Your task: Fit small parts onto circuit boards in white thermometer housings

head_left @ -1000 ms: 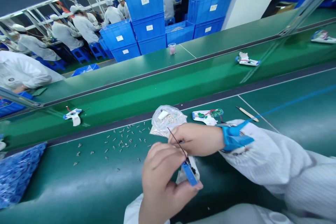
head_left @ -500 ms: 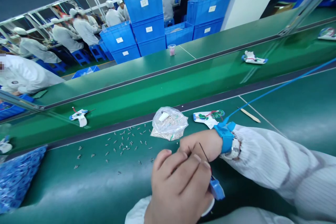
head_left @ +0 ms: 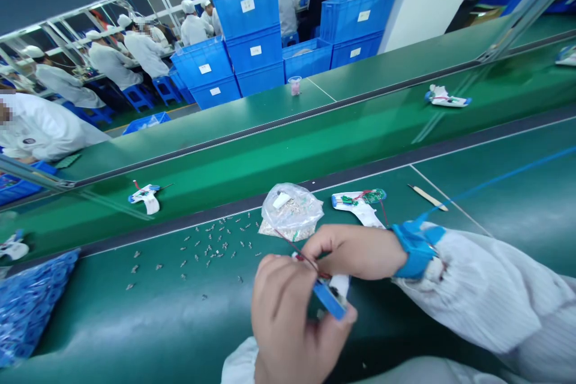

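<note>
My left hand (head_left: 288,312) is closed around a gun-shaped housing half (head_left: 330,300), white with a blue end and open inside, with wires in it. The housing is tilted, and the hands cover much of it. My right hand (head_left: 355,252), with a blue strap (head_left: 411,249) on its wrist, reaches in from the right. Its thumb and fingers pinch a thin dark red wire (head_left: 292,244) at the housing. Just behind lies a similar housing half (head_left: 360,207) with green circuit boards. A clear bag of small parts (head_left: 290,213) rests beyond my hands.
Several small metal parts (head_left: 216,246) lie scattered at left, near a bag of blue pieces (head_left: 36,306). A pointed wooden stick (head_left: 429,198) lies at right. The green conveyor belt (head_left: 252,156) carries more housings (head_left: 146,198). Blue crates (head_left: 252,48) and seated people stand beyond.
My hands have turned the housing so its open inside and blue end show more. My right hand now pinches in front, and the wire points up left. Housings on the belt have shifted right.
</note>
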